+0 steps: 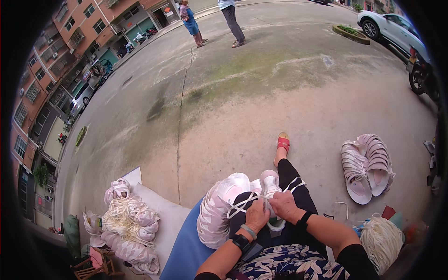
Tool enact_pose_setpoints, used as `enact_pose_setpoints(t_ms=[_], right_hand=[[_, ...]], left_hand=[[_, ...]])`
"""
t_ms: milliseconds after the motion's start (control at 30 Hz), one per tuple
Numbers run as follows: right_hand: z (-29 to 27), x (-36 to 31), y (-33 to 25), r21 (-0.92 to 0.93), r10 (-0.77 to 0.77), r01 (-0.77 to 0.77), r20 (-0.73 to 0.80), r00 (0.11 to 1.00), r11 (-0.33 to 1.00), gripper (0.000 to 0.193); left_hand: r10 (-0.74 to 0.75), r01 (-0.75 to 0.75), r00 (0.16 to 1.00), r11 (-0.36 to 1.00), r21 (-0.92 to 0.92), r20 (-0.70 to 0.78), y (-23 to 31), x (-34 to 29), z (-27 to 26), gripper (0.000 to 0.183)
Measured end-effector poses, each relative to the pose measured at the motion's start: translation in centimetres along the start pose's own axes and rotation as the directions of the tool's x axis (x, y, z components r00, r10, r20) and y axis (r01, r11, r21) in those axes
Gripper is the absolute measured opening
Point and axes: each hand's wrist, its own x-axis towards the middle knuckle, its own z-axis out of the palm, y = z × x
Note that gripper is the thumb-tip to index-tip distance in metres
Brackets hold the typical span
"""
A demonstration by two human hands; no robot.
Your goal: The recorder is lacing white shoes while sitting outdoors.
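White lace [252, 198], pinching hands [256, 216] [286, 206], perhaps touching

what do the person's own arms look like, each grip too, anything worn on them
The left grip and right grip are ungloved. The left wrist wears a black watch and a pale bangle; the right wrist wears a black band. The black sleeves leave the forearms bare.

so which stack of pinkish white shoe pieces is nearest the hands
The stack just left of the left hand; the far-left pile and the two stacks at right lie farther away.
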Motion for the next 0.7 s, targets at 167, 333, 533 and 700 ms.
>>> enact_pose_setpoints(t_ms=[167, 333, 533, 700], right_hand=[[1.3, 0.1, 0.3, -0.057, 0.01, -0.006, 0.072, 0.997, 0.998, 0.006], [1.8, 0.5, 0.5, -0.047, 0.004, -0.003, 0.032, 0.999, 0.999, 0.01], [1.6, -0.1, 1.1, 0.009, 0.12, -0.12, 0.014, 0.993, 0.993, 0.008], [2.4, -0.2, 1.2, 0.089, 0.065, -0.06, -0.055, 0.996, 0.994, 0.009]], left_hand=[[-0.073, 0.065, 0.993, 0.995, 0.082, 0.09, 1.0, 0.5, -0.1, 0.023], [-0.155, 0.145, 0.98, 0.986, 0.085, 0.124, 1.1, 0.7, 0.0, 0.02], [-0.114, 0.108, 0.987, 0.992, 0.065, 0.109, 2.0, 1.2, 0.5, 0.018], [-0.082, 0.078, 0.995, 0.995, 0.054, 0.059, 2.6, 0.6, -0.8, 0.015]])
